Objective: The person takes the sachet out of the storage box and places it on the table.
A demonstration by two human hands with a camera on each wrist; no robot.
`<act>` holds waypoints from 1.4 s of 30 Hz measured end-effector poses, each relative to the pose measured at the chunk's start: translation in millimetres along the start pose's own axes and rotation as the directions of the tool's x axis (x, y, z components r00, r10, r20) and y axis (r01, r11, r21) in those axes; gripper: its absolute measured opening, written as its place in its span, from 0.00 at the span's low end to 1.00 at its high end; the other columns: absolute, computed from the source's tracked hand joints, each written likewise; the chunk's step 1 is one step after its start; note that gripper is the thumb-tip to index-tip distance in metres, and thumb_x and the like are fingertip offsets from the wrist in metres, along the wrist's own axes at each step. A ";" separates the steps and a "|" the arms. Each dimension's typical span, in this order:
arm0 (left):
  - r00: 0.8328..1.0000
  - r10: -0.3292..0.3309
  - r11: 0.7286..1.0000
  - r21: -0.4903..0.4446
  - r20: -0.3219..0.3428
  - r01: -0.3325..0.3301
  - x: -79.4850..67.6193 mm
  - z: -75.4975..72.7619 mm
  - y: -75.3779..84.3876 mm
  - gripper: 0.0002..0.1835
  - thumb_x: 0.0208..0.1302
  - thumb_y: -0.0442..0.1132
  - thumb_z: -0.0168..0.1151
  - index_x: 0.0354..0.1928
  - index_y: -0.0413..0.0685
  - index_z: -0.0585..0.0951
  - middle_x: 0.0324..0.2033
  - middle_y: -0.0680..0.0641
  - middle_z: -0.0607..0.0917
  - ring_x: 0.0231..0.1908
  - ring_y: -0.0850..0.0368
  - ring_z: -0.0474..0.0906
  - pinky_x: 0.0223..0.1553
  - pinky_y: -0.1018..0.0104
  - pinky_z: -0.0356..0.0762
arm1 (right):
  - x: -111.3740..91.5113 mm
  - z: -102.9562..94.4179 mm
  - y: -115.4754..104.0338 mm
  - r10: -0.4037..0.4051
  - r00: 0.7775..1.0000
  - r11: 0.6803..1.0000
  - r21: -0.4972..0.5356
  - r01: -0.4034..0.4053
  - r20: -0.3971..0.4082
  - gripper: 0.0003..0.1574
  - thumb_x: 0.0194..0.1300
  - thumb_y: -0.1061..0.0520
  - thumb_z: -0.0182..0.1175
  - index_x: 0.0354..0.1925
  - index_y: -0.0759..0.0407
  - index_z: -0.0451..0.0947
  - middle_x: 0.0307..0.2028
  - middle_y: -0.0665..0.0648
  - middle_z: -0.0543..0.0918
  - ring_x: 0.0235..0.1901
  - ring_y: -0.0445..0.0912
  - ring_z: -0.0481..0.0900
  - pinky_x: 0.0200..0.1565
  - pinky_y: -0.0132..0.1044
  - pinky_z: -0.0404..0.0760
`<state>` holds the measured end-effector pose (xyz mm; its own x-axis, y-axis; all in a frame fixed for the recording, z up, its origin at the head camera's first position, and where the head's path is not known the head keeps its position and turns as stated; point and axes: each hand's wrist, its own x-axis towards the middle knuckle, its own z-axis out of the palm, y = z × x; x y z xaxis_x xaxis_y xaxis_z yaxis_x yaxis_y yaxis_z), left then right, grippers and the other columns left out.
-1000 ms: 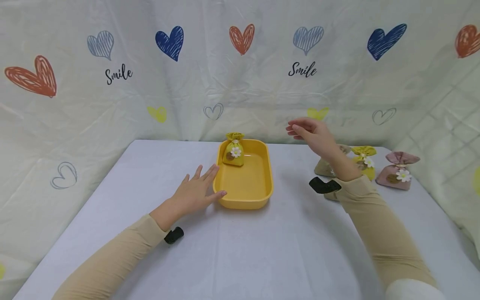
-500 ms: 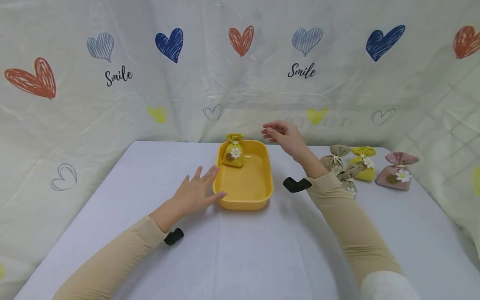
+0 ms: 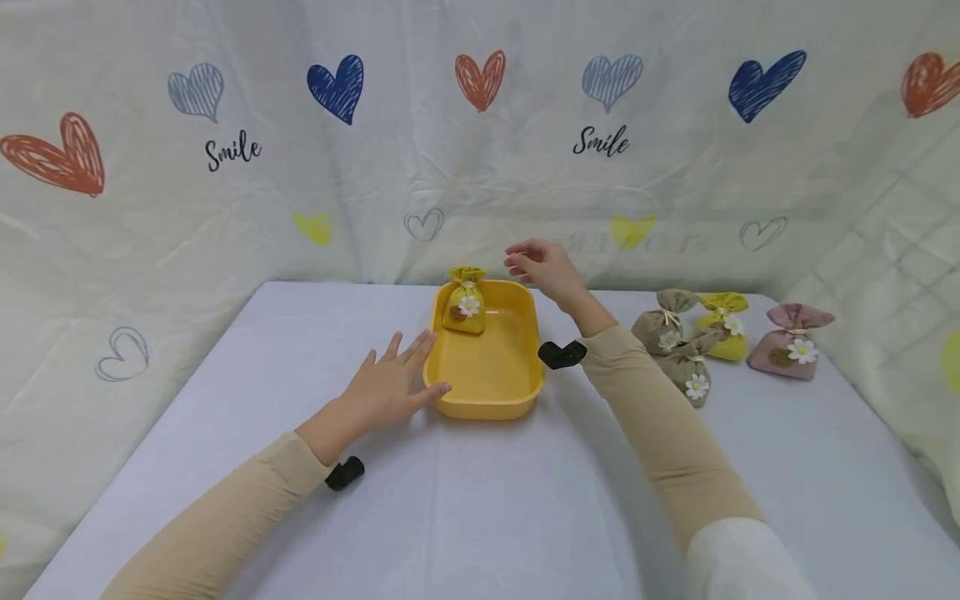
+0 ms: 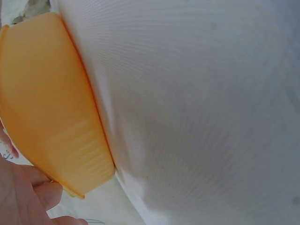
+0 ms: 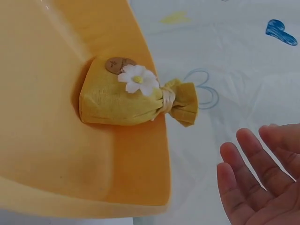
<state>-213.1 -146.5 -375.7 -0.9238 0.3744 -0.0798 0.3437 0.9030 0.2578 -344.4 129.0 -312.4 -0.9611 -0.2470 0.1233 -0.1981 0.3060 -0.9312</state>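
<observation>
A yellow plastic tray [image 3: 483, 367] sits on the white-covered table, with a small mustard-yellow cloth pouch [image 3: 463, 312] leaning upright in its back left corner. That pouch has a tied neck, a white flower and a brown tag, all plain in the right wrist view. My left hand [image 3: 382, 390], fingers straight and spread, touches the tray's left rim; in the left wrist view its fingertips meet the rim of the tray [image 4: 51, 93]. My right hand [image 3: 546, 268] hovers above the tray's back right corner, fingers loosely bent and holding nothing, apart from the pouch [image 5: 115, 101] in the right wrist view.
To the right on the table stand two grey-beige pouches [image 3: 662, 323], a yellow pouch [image 3: 724, 333] and a pink pouch [image 3: 787, 352], each with a white flower. Behind the table hangs a pale curtain [image 3: 525, 183] printed with hearts.
My right hand has moved left from near the pouches on the right to the tray's back right corner, uncovering the grey-beige pouches. The left hand stays at the rim.
</observation>
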 end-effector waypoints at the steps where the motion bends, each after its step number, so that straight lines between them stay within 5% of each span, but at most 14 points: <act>1: 1.000 -0.001 1.000 0.000 0.001 0.001 -0.2 0.0 0.0 0.52 0.71 0.73 0.46 0.83 0.51 0.44 0.81 0.50 0.49 0.79 0.35 0.39 0.71 0.28 0.42 | 1.5 2.0 0.5 0.010 1.000 1.000 -0.002 -0.010 0.000 0.21 0.81 0.57 0.52 0.64 0.67 0.75 0.57 0.69 0.81 0.56 0.59 0.80 0.62 0.50 0.76; 16: 1.000 -0.015 1.000 0.008 0.009 0.015 0.3 -1.2 0.5 0.52 0.71 0.74 0.46 0.83 0.52 0.43 0.81 0.50 0.49 0.79 0.36 0.39 0.71 0.29 0.42 | 22.4 31.0 5.5 0.099 0.995 0.989 -0.108 -0.097 0.020 0.20 0.79 0.56 0.56 0.61 0.68 0.77 0.56 0.67 0.81 0.56 0.63 0.80 0.59 0.54 0.77; 24: 1.000 -0.005 1.000 0.017 0.007 0.005 1.1 -1.2 -0.4 0.52 0.71 0.74 0.46 0.83 0.53 0.43 0.81 0.51 0.49 0.79 0.36 0.39 0.71 0.28 0.43 | 26.2 36.8 5.9 0.198 0.978 0.973 -0.133 -0.187 0.067 0.24 0.80 0.57 0.53 0.68 0.66 0.70 0.62 0.68 0.77 0.57 0.62 0.79 0.60 0.55 0.76; 42: 1.000 0.000 1.000 0.023 -0.008 0.000 0.5 1.7 -0.6 0.51 0.71 0.74 0.46 0.83 0.51 0.45 0.81 0.50 0.50 0.79 0.36 0.40 0.71 0.28 0.44 | 31.4 47.0 9.6 0.197 0.976 0.961 -0.218 -0.173 0.092 0.26 0.79 0.60 0.55 0.70 0.66 0.70 0.63 0.68 0.78 0.58 0.61 0.79 0.59 0.51 0.78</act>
<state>-213.6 -146.5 -377.5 -0.9252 0.3726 -0.0724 0.3472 0.9078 0.2354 -367.5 80.9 -333.6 -0.9595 -0.2656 -0.0942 -0.0660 0.5368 -0.8411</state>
